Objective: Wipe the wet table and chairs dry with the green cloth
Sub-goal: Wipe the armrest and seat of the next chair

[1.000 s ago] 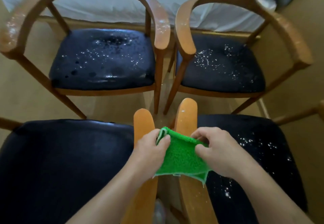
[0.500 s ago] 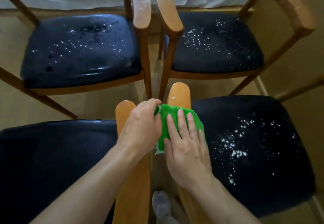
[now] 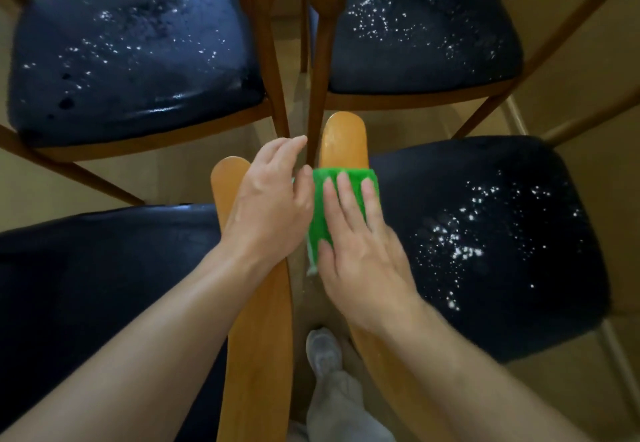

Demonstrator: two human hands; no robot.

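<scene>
Right hand (image 3: 360, 254) is pressing green cloth (image 3: 329, 206) flat on wooden armrest (image 3: 344, 140), fingers straight | left hand (image 3: 270, 206) is hovering beside, fingers relaxed, holding nothing

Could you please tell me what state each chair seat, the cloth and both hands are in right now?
Green fluffy cloth: draped over the near right chair's wooden armrest, pressed flat.
Right hand: flat on the cloth, fingers straight.
Left hand: open, holding nothing.
Near right chair's dark seat: beaded with droplets.
Near left chair's dark seat: no droplets visible.
Far left chair's dark seat: wet.
Far right chair's dark seat: wet.
</scene>
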